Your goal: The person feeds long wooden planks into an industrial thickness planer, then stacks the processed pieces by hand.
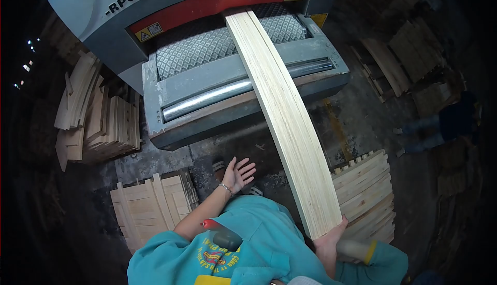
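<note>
A long pale wooden board (pixel 282 103) runs from under the red edge of the planer (pixel 207 8), over its metal roller (pixel 207 100), back to my body. My right hand (pixel 330 237) grips the near end of the board, with the thumb at its right corner and the other fingers mostly hidden beneath. To the left of the board, my left hand (pixel 239 175) is in the air, palm up, fingers spread and holding nothing. It touches neither the board nor the machine.
Stacked boards stand at my left (pixel 152 197), at my right (pixel 365 197) and beside the machine (pixel 98 119). More wood piles (pixel 388 62) lie at the far right, where another person (pixel 440 124) appears dimly. The machine's table edge (pixel 248 122) juts toward me.
</note>
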The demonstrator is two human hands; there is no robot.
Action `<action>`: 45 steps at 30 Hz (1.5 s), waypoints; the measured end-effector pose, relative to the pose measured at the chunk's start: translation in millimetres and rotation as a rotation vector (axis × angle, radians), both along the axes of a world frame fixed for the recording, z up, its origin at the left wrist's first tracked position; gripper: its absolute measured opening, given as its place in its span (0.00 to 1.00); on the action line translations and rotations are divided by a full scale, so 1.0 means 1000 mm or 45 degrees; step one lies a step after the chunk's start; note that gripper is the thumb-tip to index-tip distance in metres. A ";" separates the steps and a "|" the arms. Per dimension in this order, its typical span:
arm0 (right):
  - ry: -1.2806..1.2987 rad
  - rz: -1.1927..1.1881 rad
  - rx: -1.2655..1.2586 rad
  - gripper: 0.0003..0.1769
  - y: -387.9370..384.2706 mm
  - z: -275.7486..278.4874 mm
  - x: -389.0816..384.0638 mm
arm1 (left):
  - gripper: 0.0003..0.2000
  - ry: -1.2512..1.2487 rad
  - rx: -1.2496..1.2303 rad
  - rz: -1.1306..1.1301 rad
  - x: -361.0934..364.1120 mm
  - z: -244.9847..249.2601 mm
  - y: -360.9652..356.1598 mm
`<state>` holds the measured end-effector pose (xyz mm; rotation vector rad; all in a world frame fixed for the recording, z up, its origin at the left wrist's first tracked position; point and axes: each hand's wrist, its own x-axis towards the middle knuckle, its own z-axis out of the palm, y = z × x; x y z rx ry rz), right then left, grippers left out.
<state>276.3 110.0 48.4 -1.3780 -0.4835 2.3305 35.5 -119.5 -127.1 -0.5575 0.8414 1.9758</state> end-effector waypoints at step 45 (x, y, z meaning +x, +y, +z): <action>-0.373 0.159 0.335 0.35 -0.017 0.028 -0.159 | 0.37 1.679 -0.125 -0.697 -0.175 0.144 0.022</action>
